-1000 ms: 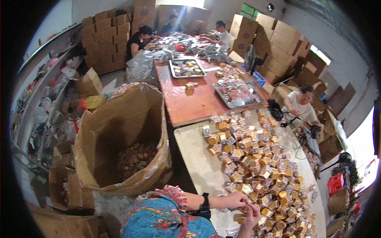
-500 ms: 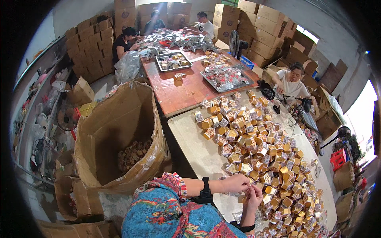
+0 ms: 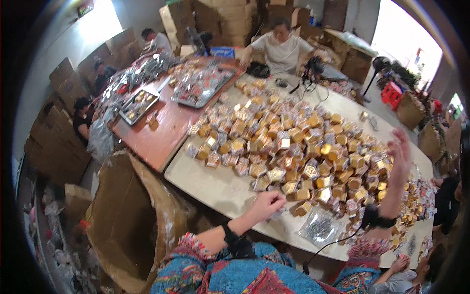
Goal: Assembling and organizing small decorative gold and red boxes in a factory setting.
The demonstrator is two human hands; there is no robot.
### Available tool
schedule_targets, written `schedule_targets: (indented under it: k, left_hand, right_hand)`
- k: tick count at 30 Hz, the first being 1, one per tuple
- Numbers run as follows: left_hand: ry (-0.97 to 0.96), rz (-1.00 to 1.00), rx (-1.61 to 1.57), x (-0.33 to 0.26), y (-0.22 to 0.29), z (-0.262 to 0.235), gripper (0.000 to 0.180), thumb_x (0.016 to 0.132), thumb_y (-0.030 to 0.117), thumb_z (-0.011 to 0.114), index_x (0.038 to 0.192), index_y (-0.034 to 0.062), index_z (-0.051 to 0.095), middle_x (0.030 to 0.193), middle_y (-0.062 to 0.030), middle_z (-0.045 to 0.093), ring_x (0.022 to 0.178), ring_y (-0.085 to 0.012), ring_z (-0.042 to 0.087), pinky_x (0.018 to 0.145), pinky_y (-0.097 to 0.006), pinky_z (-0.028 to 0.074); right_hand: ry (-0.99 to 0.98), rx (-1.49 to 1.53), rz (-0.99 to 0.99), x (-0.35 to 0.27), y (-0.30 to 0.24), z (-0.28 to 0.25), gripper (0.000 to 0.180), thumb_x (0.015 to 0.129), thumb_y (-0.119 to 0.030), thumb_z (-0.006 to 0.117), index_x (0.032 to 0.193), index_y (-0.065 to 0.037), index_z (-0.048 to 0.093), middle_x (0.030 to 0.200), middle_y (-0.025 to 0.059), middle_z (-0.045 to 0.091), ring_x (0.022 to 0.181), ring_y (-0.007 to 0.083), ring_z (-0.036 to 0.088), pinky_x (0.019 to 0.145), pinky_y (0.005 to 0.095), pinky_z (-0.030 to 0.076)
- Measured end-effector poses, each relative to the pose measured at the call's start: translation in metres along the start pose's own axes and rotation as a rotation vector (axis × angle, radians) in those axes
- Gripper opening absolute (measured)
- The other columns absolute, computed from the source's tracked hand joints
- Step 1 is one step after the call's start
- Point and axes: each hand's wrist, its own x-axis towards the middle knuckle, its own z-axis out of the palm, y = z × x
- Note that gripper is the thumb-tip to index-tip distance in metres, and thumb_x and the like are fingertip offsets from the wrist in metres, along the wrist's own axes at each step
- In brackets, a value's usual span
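Observation:
A large heap of small gold house-shaped pieces with patterned faces (image 3: 293,134) covers much of the cream table (image 3: 200,179). At the heap's near edge, my left hand (image 3: 267,205) is closed, fingers curled together; a bit of clear plastic shows below it, but what it grips is hidden. My right hand (image 3: 400,149) is raised over the right side of the heap, its fingers stretched out and slightly blurred, with nothing visible in them. Between my arms lies a clear plastic bag of small dark bits (image 3: 319,228).
An open cardboard box (image 3: 125,215) stands left of the table. Beyond are a red-brown table (image 3: 147,139), a tray of wrapped pieces (image 3: 203,88) and a smaller tray (image 3: 139,105). A person (image 3: 284,51) sits across, beside cables; others sit far left and lower right.
The view has swung to the right. My hands, together before, are now apart: the right has lifted away over the heap, while the left stays closed near the table's front.

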Motion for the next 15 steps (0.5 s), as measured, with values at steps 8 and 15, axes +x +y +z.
schedule_targets:
  k: [8,15]
  left_hand:
    - [0.007,0.068,-0.035,-0.012,-0.018,-0.012,0.014,0.082,0.012,0.054,0.078,-0.0016,0.057,0.063,-0.0044,0.058,0.059,-0.0081,0.056,0.055,-0.024,0.045]
    - [0.087,0.137,0.024,-0.037,-0.017,-0.012,0.012,0.080,0.012,0.054,0.077,0.0017,0.058,0.061,-0.0044,0.058,0.056,-0.0096,0.054,0.052,-0.025,0.044]
  right_hand:
    - [-0.453,-0.098,0.087,-0.096,-0.004,0.085,0.019,0.078,-0.002,0.057,0.096,-0.002,0.062,0.089,0.0057,0.061,0.078,0.0130,0.057,0.065,0.0247,0.045]
    - [-0.491,0.160,0.441,-0.213,0.044,0.148,0.019,0.079,0.000,0.056,0.097,0.000,0.062,0.084,0.0021,0.061,0.067,0.0058,0.053,0.055,0.0188,0.042]
